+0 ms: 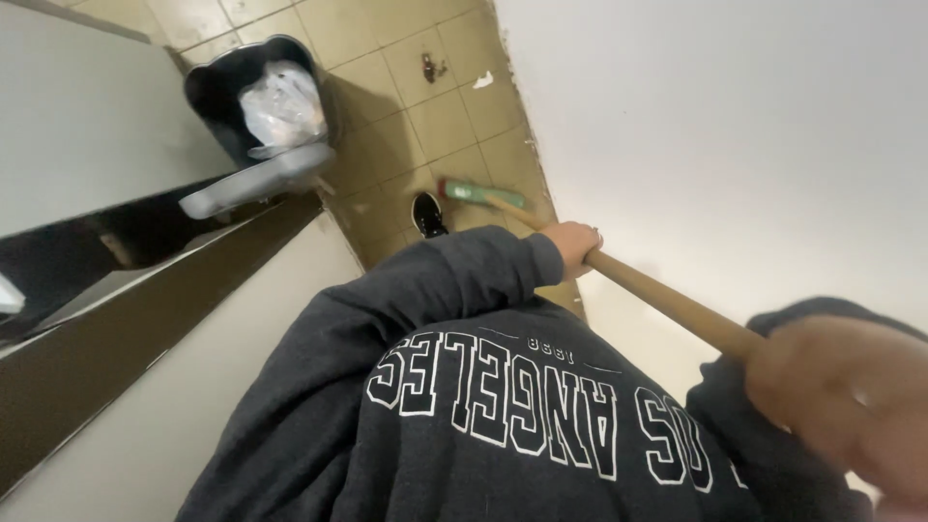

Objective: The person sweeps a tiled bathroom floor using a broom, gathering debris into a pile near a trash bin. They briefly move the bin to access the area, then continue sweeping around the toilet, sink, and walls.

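I look down my dark grey sweatshirt at a tiled floor. Both hands grip the wooden handle [667, 302] of a broom. My left hand [572, 244] holds it lower down, the sleeve reaching out from my chest. My right hand [843, 398] holds the upper end, close to the camera and blurred. The green broom head [483, 196] rests on the beige tiles beside the white wall, just right of my black shoe [427, 215].
A black bin [224, 89] with a grey swing lid and a white bag inside stands on the floor at the upper left. Grey panels with dark edges [145, 319] run along the left. A white wall [735, 135] closes the right. Small bits of debris [430, 66] lie on the tiles.
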